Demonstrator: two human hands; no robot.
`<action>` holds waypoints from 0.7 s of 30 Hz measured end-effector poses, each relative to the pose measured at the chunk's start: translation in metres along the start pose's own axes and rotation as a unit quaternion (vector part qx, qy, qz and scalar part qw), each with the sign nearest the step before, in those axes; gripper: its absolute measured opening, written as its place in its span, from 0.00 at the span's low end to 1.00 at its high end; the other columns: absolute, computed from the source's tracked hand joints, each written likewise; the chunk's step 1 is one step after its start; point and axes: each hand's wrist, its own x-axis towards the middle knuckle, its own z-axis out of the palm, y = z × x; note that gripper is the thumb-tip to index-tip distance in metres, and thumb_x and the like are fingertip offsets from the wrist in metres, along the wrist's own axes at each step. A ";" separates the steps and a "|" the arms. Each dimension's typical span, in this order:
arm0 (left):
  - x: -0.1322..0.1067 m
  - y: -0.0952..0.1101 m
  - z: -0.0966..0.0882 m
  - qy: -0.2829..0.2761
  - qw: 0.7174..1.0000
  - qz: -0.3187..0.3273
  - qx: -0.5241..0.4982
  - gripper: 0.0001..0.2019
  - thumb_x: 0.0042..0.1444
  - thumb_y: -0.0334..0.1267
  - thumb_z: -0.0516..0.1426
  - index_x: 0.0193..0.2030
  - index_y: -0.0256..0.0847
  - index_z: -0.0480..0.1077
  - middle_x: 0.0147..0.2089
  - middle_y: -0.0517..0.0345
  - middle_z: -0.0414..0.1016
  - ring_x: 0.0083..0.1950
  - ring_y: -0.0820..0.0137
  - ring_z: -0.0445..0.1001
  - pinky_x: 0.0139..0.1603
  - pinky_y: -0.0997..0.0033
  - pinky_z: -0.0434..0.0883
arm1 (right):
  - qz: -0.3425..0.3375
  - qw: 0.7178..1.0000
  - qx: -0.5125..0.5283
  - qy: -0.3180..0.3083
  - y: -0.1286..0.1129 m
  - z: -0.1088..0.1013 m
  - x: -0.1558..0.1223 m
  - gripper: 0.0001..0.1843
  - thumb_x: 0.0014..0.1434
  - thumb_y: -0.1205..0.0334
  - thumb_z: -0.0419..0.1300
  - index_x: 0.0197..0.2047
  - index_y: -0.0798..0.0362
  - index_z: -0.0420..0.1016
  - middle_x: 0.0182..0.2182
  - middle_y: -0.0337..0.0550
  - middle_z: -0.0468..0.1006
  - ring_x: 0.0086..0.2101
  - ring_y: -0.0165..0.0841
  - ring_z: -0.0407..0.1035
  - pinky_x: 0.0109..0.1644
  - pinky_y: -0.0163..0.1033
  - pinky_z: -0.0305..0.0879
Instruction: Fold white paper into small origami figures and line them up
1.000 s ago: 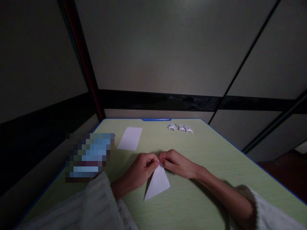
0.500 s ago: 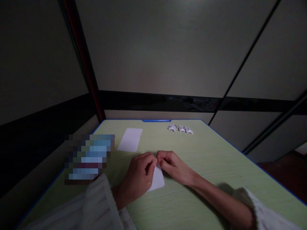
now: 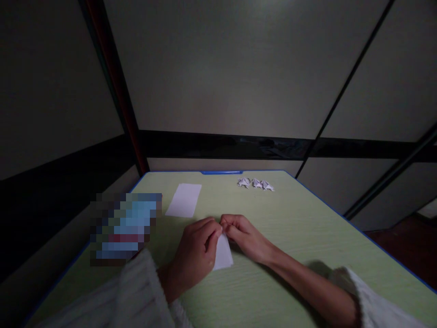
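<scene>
A white sheet of paper (image 3: pixel 223 254) is pinched between my two hands at the near middle of the table, its lower part fanning out below the fingers. My left hand (image 3: pixel 200 248) is closed on the paper's left side, thumb and forefinger pressed together at its top. My right hand (image 3: pixel 244 232) is closed at the top right of the same paper, its fingertips meeting those of my left. The upper part of the paper is hidden by the fingers, so its folds cannot be made out there.
A flat stack or sheet of white paper (image 3: pixel 184 200) lies beyond my left hand. Several small folded paper figures (image 3: pixel 257 183) sit near the table's far edge. A blurred-out object (image 3: pixel 128 228) lies at the left. The pale green table (image 3: pixel 290 218) has a blue rim; panelled walls stand behind.
Both hands stay pinched on the paper, with only a slight shift of the fingers. The whole view has moved a little; nothing else has visibly changed.
</scene>
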 end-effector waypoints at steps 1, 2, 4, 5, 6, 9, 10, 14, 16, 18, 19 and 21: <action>0.001 0.001 0.000 -0.004 0.999 -0.024 -0.023 0.11 0.50 0.28 0.46 0.20 0.38 0.61 0.20 0.62 0.62 0.23 0.75 0.62 0.24 0.77 0.59 | 0.000 1.000 0.012 -0.016 0.000 -0.002 0.000 0.12 0.51 0.60 0.46 0.20 0.55 0.52 0.16 0.30 0.49 0.18 0.21 0.43 0.20 0.29 0.41; 0.002 0.001 0.000 -0.010 0.998 -0.050 -0.048 0.10 0.50 0.29 0.47 0.20 0.38 0.61 0.20 0.62 0.62 0.23 0.75 0.61 0.24 0.77 0.58 | -0.001 0.999 0.017 -0.031 0.000 -0.005 0.000 0.12 0.51 0.60 0.46 0.20 0.55 0.53 0.15 0.30 0.50 0.18 0.21 0.44 0.20 0.29 0.40; 0.003 0.002 0.001 -0.029 0.990 -0.097 -0.096 0.10 0.50 0.32 0.47 0.19 0.38 0.61 0.19 0.64 0.60 0.22 0.76 0.60 0.23 0.78 0.57 | 0.005 0.998 0.007 -0.055 0.000 -0.012 0.000 0.11 0.52 0.62 0.46 0.20 0.55 0.54 0.15 0.31 0.53 0.18 0.21 0.45 0.20 0.29 0.41; 0.004 0.002 0.002 -0.036 0.986 -0.116 -0.119 0.10 0.50 0.33 0.48 0.19 0.38 0.61 0.18 0.64 0.59 0.22 0.76 0.59 0.22 0.78 0.57 | 0.006 0.998 -0.004 -0.061 0.000 -0.014 -0.001 0.11 0.52 0.62 0.46 0.20 0.56 0.54 0.15 0.31 0.54 0.18 0.21 0.46 0.20 0.29 0.42; 0.005 0.001 0.002 -0.041 0.981 -0.131 -0.140 0.10 0.50 0.34 0.48 0.19 0.38 0.61 0.18 0.65 0.58 0.22 0.76 0.59 0.22 0.78 0.56 | 0.005 0.998 -0.020 -0.067 0.000 -0.017 -0.001 0.11 0.52 0.63 0.46 0.20 0.56 0.54 0.16 0.31 0.54 0.18 0.21 0.46 0.20 0.29 0.42; 0.005 -0.001 0.005 -0.050 0.966 -0.163 -0.193 0.10 0.49 0.35 0.48 0.19 0.38 0.58 0.18 0.66 0.55 0.22 0.77 0.57 0.21 0.78 0.55 | -0.004 0.994 -0.079 -0.077 0.000 -0.022 -0.002 0.12 0.54 0.62 0.45 0.21 0.56 0.54 0.17 0.32 0.53 0.19 0.21 0.46 0.21 0.28 0.43; 0.005 -0.002 0.006 -0.057 0.962 -0.170 -0.208 0.10 0.49 0.35 0.48 0.19 0.38 0.58 0.18 0.66 0.55 0.22 0.77 0.56 0.21 0.78 0.55 | -0.008 0.992 -0.097 -0.078 0.000 -0.023 -0.002 0.12 0.54 0.62 0.45 0.21 0.56 0.54 0.17 0.32 0.53 0.19 0.22 0.46 0.21 0.28 0.43; 0.005 -0.006 0.009 -0.107 0.939 -0.197 -0.260 0.08 0.48 0.35 0.49 0.20 0.38 0.58 0.19 0.67 0.54 0.21 0.78 0.55 0.20 0.79 0.53 | -0.033 0.987 -0.138 -0.074 0.001 -0.024 -0.002 0.11 0.55 0.64 0.44 0.22 0.56 0.54 0.18 0.33 0.52 0.20 0.22 0.47 0.22 0.28 0.44; 0.005 -0.008 0.010 -0.127 0.929 -0.208 -0.278 0.08 0.47 0.36 0.49 0.20 0.38 0.57 0.18 0.67 0.53 0.20 0.78 0.54 0.19 0.79 0.52 | -0.041 0.985 -0.148 -0.073 0.001 -0.024 -0.002 0.11 0.55 0.65 0.44 0.22 0.56 0.54 0.18 0.33 0.52 0.21 0.22 0.47 0.23 0.28 0.45; 0.005 -0.009 0.011 -0.137 0.925 -0.212 -0.283 0.10 0.48 0.36 0.48 0.19 0.38 0.56 0.17 0.67 0.52 0.19 0.78 0.53 0.19 0.79 0.51 | -0.041 0.984 -0.155 -0.073 0.001 -0.023 -0.003 0.11 0.55 0.65 0.44 0.22 0.56 0.53 0.18 0.32 0.52 0.20 0.21 0.46 0.23 0.28 0.45; 0.006 -0.010 0.011 -0.139 0.925 -0.212 -0.282 0.10 0.48 0.36 0.48 0.18 0.38 0.56 0.17 0.68 0.51 0.19 0.78 0.53 0.18 0.78 0.51 | -0.039 0.984 -0.157 -0.073 0.001 -0.023 -0.003 0.11 0.55 0.66 0.44 0.21 0.56 0.53 0.18 0.32 0.51 0.20 0.22 0.46 0.23 0.28 0.45; 0.006 -0.010 0.010 -0.140 0.928 -0.210 -0.274 0.11 0.48 0.37 0.48 0.18 0.38 0.56 0.16 0.68 0.51 0.19 0.78 0.52 0.19 0.78 0.51 | -0.036 0.984 -0.158 -0.070 0.001 -0.021 -0.003 0.11 0.55 0.65 0.44 0.21 0.56 0.53 0.18 0.32 0.51 0.21 0.22 0.46 0.22 0.28 0.45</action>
